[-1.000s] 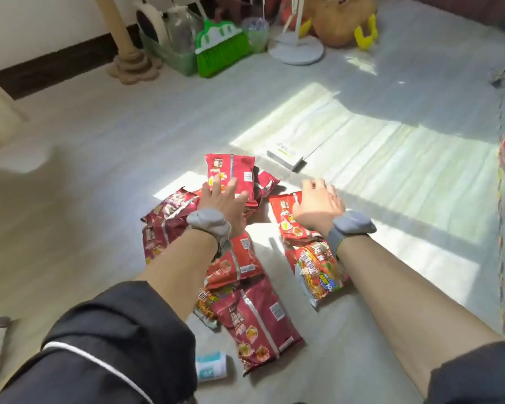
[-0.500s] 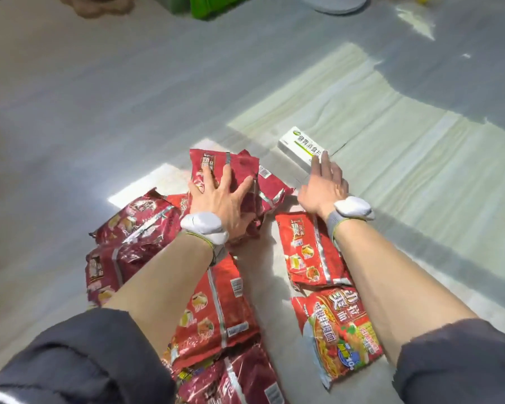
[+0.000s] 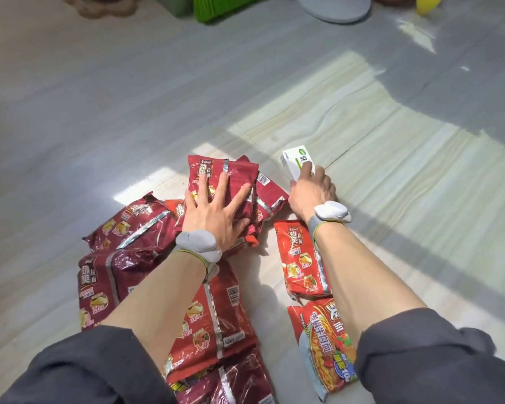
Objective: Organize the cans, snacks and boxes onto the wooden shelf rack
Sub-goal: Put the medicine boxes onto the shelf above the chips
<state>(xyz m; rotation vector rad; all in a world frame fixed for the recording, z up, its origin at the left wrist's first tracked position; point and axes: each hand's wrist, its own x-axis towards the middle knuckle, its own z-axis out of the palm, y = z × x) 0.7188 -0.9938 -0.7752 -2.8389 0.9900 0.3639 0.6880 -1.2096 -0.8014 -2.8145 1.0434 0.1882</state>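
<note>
Hands split the work. The left hand (image 3: 213, 211) lies wide and flat, fingers spread, pressing the top packet (image 3: 222, 179) of a loose heap of packets (image 3: 129, 228). Its thumb sits at the packet's near edge, and I cannot tell whether it hooks under. The right hand (image 3: 312, 193) curls round the near end of a white and green box (image 3: 296, 160) on the floor (image 3: 99, 112), just right of the left hand and a little beyond it. 2 more, a red packet (image 3: 299, 266) and an orange packet (image 3: 327, 342), lie behind the right hand, beside and partly under its forearm. The shelf rack is not in view.

Several slips look possible from here:

- The wrappers look glossy, so a flat palm alone probably cannot lift the top packet. It may skid off the heap or drag its neighbours apart.
- The box is held only at 1 end, so its far end may dip or twist out of the fingers as it rises.
- Drawing the right arm back low could sweep the red packet along.
- Carrying with both hands full to a rack out of sight risks a drop on the way.
</note>
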